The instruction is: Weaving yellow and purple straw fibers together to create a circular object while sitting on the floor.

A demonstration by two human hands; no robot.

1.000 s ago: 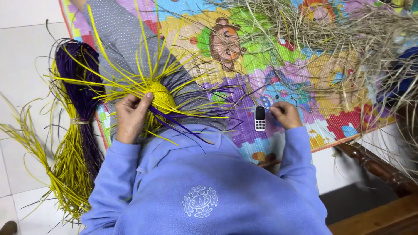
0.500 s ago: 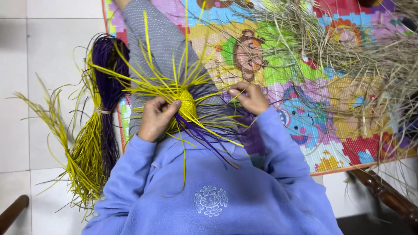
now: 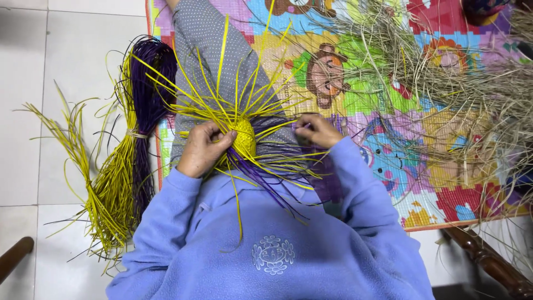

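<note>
The woven yellow piece (image 3: 242, 139) is clamped in the left hand (image 3: 201, 150). The right hand (image 3: 317, 130), moved in from the mat (image 3: 444, 183), is pinched on purple strands (image 3: 277, 166).

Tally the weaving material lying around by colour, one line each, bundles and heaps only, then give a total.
Yellow strip bundle on the floor tiles: 1
Purple strip bundle beside it: 1
Dry tan straw heap on the play mat: 1
Total: 3
Not counted: the yellow woven piece in the left hand; the right hand pinches a strand.
</note>
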